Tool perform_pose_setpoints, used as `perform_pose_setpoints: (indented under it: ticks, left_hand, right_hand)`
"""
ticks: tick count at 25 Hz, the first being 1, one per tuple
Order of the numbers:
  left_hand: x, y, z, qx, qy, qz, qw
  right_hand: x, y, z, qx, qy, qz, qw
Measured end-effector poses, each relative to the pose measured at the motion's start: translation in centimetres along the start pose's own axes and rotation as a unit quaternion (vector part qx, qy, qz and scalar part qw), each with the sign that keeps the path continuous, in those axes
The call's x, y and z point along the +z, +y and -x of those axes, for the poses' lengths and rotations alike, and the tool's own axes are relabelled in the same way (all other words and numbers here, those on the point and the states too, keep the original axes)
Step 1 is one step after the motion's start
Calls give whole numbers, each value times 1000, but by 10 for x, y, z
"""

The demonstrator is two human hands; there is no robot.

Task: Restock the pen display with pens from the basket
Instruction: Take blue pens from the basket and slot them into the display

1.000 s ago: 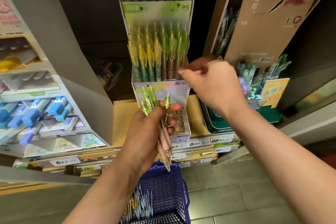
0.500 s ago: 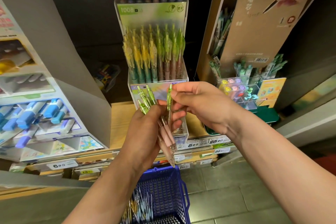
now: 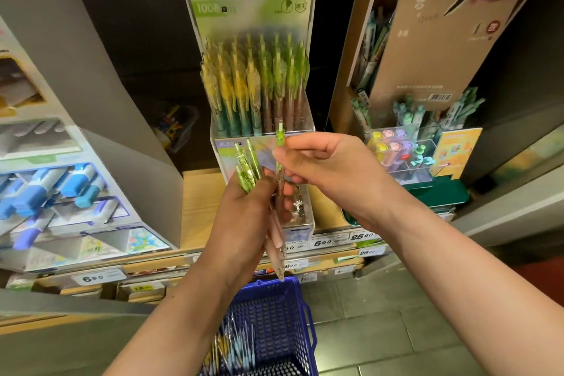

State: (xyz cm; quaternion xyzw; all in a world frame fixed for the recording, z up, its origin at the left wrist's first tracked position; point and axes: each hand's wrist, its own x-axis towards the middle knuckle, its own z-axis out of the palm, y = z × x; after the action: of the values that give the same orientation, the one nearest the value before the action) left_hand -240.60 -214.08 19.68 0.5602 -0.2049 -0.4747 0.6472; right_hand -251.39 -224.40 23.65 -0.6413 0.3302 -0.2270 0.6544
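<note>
My left hand [image 3: 244, 217] grips a bundle of green-capped pens [image 3: 248, 166] with pinkish barrels, tips pointing down. My right hand [image 3: 332, 168] pinches one green-capped pen [image 3: 280, 139] upright, lifted slightly above the bundle. Behind the hands stands the clear acrylic pen display [image 3: 293, 217], its upper tier packed with yellow and green pens [image 3: 256, 82]. A blue plastic basket [image 3: 274, 320] sits below at the bottom centre, with several more pens [image 3: 235, 345] inside it.
A grey cardboard stand with blue correction tapes [image 3: 52, 189] is on the left. A brown display with teal pens [image 3: 427, 40] and a clear box of pastel items [image 3: 399, 149] stand on the right. Price tags [image 3: 323, 243] line the wooden shelf edge.
My right hand came down from the display's upper tier to the bundle, took hold of one green pen and is drawing it upward out of my left hand.
</note>
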Motion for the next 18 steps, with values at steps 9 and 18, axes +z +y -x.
perform_pose_setpoints:
  ticks: [9,18]
  left_hand:
    - [-5,0,0,-57,-5,59,997]
    - [-4,7,-2,-63,-32,40,997]
  right_hand:
    - [-43,-62,-36,-192,228,60,953]
    - [-35,-46,-61,-193,240,217,927]
